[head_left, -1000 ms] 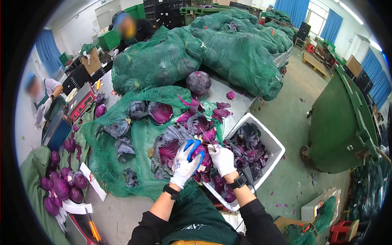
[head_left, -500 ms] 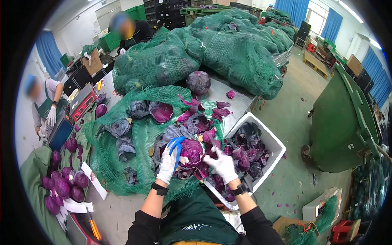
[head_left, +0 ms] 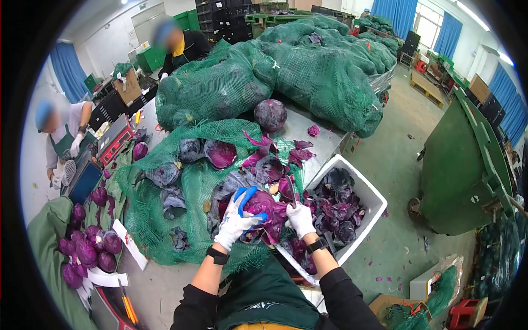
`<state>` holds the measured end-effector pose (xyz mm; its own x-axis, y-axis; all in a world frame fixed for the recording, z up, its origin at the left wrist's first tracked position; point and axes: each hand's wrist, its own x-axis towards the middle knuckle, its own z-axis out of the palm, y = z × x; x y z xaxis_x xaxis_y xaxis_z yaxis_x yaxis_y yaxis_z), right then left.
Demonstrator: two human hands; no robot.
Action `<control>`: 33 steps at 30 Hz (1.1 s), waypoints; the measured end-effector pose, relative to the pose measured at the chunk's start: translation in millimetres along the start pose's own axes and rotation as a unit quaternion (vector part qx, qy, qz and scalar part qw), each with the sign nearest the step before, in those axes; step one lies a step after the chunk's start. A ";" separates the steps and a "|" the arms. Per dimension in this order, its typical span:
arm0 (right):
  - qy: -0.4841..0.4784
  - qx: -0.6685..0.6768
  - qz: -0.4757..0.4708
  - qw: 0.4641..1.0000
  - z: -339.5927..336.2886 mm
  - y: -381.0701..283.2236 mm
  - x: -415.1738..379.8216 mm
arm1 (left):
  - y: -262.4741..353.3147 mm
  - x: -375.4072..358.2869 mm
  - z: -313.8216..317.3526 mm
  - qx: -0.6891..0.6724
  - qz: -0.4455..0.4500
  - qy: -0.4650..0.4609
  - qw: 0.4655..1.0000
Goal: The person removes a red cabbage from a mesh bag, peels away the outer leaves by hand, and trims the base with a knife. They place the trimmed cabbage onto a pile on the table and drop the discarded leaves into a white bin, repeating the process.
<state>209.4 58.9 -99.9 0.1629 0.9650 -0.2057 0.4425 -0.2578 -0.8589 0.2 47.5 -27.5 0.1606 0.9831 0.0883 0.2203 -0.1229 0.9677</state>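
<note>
My left hand (head_left: 237, 219), in a white glove with blue-coated fingers, grips a red cabbage (head_left: 259, 202) from its left side. The head is shiny purple, and a loose leaf hangs at its lower right. Just right of it, my gloved right hand (head_left: 300, 220) is closed around a knife (head_left: 291, 190), whose dark blade points up and away from me; its handle is hidden in the fist. Under the cabbage lie dull outer leaves on a green mesh bag (head_left: 192, 220). Beside my right hand stands a white foam box (head_left: 360, 234) filled with purple leaves.
Full mesh sacks (head_left: 324, 82) are piled at the table's back, with a loose cabbage (head_left: 270, 115) before them. Peeled cabbages (head_left: 87, 253) lie at left near a red scale (head_left: 115, 142). A green wheeled bin (head_left: 462, 165) stands right. Two co-workers are at upper left.
My left fingers have spread around the cabbage, which has turned. My right hand has gone from extended fingers to a closed grip, with the knife blade now upright. The view shifted slightly.
</note>
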 end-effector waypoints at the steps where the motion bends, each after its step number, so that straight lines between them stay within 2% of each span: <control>1: 0.026 0.008 0.003 1.000 -0.3 1.5 1.3 | 5.7 0.1 -3.8 -0.042 -0.038 -0.020 0.998; 2: 0.048 0.015 0.008 0.999 0.1 4.8 0.2 | 7.7 -2.1 -7.3 -0.085 -0.078 -0.039 0.993; 3: 0.077 0.005 0.025 0.997 -6.3 3.3 0.7 | -3.2 -1.6 -12.0 -0.293 -0.074 -0.054 0.952; 4: 0.174 -0.126 -0.061 0.975 -9.3 6.8 4.2 | -12.1 6.0 -17.8 -0.152 -0.032 -0.057 0.986; 5: 0.149 -0.070 -0.070 0.984 -11.4 10.2 4.4 | -19.8 6.3 -22.6 -0.190 -0.049 -0.069 0.978; 6: 0.121 -0.014 -0.078 0.989 -23.7 -18.2 -11.9 | -16.0 4.8 -24.8 -0.229 -0.068 -0.081 0.968; 7: 0.072 -0.067 -0.151 0.984 -25.7 -34.3 -21.3 | -15.9 5.4 -25.1 -0.230 -0.071 -0.080 0.967; 9: 0.009 -0.151 -0.275 0.949 -27.6 -74.7 -45.0 | -12.5 13.7 -22.2 0.016 0.047 -0.108 0.993; 10: 0.005 -0.144 -0.335 0.931 -16.6 -71.7 -40.6 | -8.9 14.4 -21.5 0.015 0.050 -0.110 0.993; 12: -0.025 -0.188 -0.329 0.925 -12.6 -70.1 -33.8 | -1.6 12.9 -25.7 -0.126 -0.070 -0.143 0.979; 13: -0.033 -0.192 -0.344 0.918 -13.1 -70.3 -30.8 | -6.3 12.5 -27.2 -0.129 -0.087 -0.150 0.976; 14: -0.041 -0.196 -0.358 0.912 -12.9 -69.2 -28.1 | -7.6 11.9 -28.4 -0.128 -0.088 -0.147 0.977; 16: -0.011 -0.211 -0.377 0.902 -9.1 -64.4 -24.1 | -4.9 13.8 -24.0 -0.221 -0.041 -0.178 0.958; 17: 0.001 -0.219 -0.405 0.888 -11.3 -61.8 -19.5 | -2.9 14.9 -20.4 -0.108 0.007 -0.173 0.979; 18: 0.013 -0.227 -0.433 0.872 -14.4 -59.8 -13.2 | 1.3 13.7 -18.6 -0.109 0.007 -0.173 0.979; 19: 0.017 -0.225 -0.376 0.899 -17.4 -57.0 -1.8 | 5.7 12.4 -17.9 -0.022 0.029 -0.158 0.987; 20: 0.024 -0.311 -0.358 0.880 -15.8 -34.8 22.7 | 7.7 11.0 -18.1 0.065 0.051 -0.142 0.986; 21: 0.031 -0.303 -0.304 0.903 -22.7 -10.4 41.9 | 7.2 9.2 -19.2 0.043 0.041 -0.148 0.987; 22: -0.080 -0.279 -0.262 0.920 -43.7 -0.1 44.1 | 5.3 7.5 -20.8 0.043 0.042 -0.147 0.987; 24: 0.037 -0.281 -0.064 0.957 -45.8 25.5 57.7 | 0.9 5.5 -24.3 0.075 0.055 -0.135 0.986; 25: 0.026 -0.223 -0.075 0.972 -52.9 7.4 41.1 | 7.7 3.5 -23.2 0.009 0.002 -0.132 0.991; 26: 0.012 -0.166 -0.083 0.982 -64.3 -25.5 8.6 | 9.3 4.8 -23.6 0.007 0.002 -0.129 0.992; 27: -0.077 -0.096 -0.071 0.990 -69.0 -53.3 -13.5 | 9.6 4.6 -23.9 -0.039 -0.027 -0.138 0.989; 28: -0.034 -0.098 -0.224 0.969 -62.8 -72.1 -36.8 | 9.4 4.6 -23.2 -0.085 -0.057 -0.148 0.984; 29: -0.087 -0.173 -0.218 0.957 -57.4 -86.5 -47.3 | -0.4 10.6 -20.6 0.014 0.031 -0.151 0.988; 30: -0.095 -0.152 -0.267 0.947 -49.9 -97.2 -59.8 | -3.4 11.2 -17.5 0.014 0.031 -0.154 0.988; 32: 0.001 -0.199 -0.383 0.902 -20.9 -65.0 -45.8 | -5.2 13.4 -13.4 0.110 0.150 -0.163 0.969; 33: 0.042 -0.172 -0.403 0.898 -18.7 -69.0 -43.3 | -7.9 11.5 -13.6 0.119 0.096 -0.163 0.975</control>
<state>188.3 34.0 -23.0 -0.2738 0.8410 0.4666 0.6895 0.5099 -0.5144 -12.9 61.7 -30.9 0.5091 0.8483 0.1455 0.3666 -0.3667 0.8550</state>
